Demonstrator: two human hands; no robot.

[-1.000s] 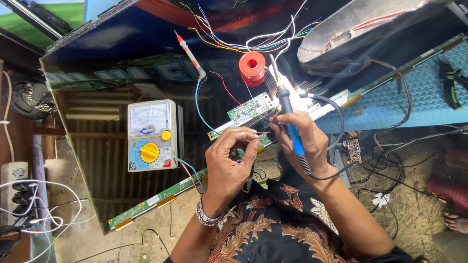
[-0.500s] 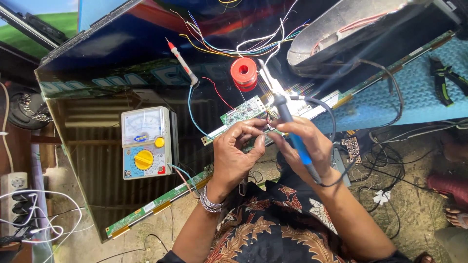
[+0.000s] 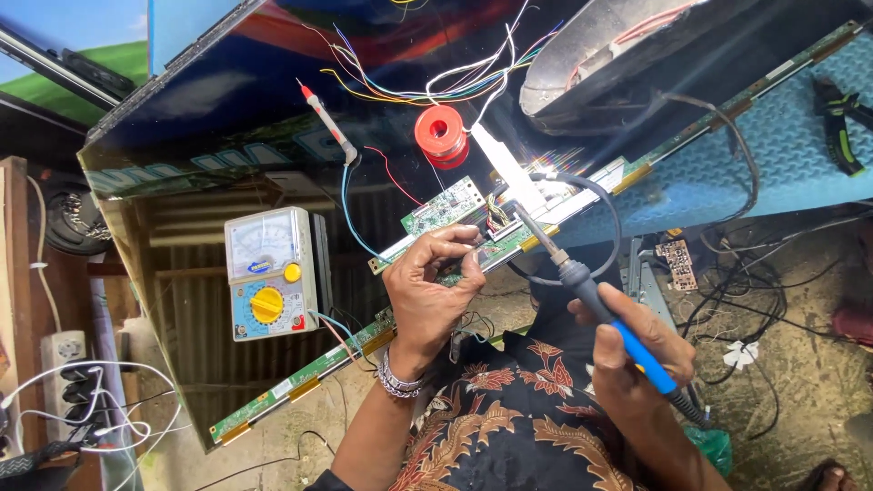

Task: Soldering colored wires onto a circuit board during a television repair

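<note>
My left hand rests against the near edge of a small green circuit board, thumb and forefinger pinched on what looks like a thin wire. My right hand grips the blue handle of a soldering iron. The iron's tip points up-left at the board's connector, a little short of it. A red solder spool sits just beyond the board, under a bundle of coloured wires.
An analog multimeter with a yellow dial stands to the left, its red probe lying on a large dark display panel. A long green strip board runs down-left. Pliers lie far right, a power strip far left.
My right hand has drawn the soldering iron back from the board toward the lower right. My left hand stays pinched at the board's edge. The view has shifted slightly.
</note>
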